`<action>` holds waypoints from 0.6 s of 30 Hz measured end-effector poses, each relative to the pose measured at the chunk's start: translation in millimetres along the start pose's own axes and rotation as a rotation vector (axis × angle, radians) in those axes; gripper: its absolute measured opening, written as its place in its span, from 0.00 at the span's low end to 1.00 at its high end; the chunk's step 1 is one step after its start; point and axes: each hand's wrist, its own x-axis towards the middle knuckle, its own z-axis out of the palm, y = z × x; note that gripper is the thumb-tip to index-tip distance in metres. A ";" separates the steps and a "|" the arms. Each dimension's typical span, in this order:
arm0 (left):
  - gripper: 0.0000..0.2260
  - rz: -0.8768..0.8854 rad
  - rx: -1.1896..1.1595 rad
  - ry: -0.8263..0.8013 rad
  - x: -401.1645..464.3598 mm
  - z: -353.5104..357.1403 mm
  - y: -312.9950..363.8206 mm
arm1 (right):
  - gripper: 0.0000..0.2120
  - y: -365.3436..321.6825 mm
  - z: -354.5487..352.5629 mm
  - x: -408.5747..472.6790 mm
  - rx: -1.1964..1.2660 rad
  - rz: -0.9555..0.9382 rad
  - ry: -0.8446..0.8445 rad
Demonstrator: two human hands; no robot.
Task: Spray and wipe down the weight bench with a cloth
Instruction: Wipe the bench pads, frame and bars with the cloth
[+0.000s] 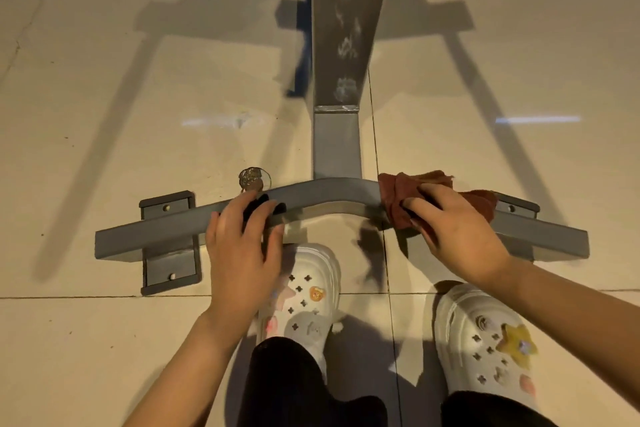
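Note:
The weight bench's grey base lies on the floor below me: a curved cross bar (156,232) joined to a central beam (336,142) that runs away from me. White spray patches (346,87) dot the beam's upper part. My right hand (457,229) holds a reddish-brown cloth (394,191) against the cross bar, just right of the joint. My left hand (242,253) grips a spray bottle (254,178) over the bar's left half. Its black head shows between my fingers, and its clear round body pokes out beyond them.
Grey bolt-down foot plates (169,274) sit under the bar's left end, and another plate (516,206) is at the right. My white clogs (308,291) stand close behind the bar on the beige tiled floor (104,114). Long shadows cross the tiles.

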 end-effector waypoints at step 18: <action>0.15 -0.032 -0.282 -0.100 8.6 -2.3 23.9 | 0.19 -47.6 1.6 49.2 0.031 0.019 -0.126</action>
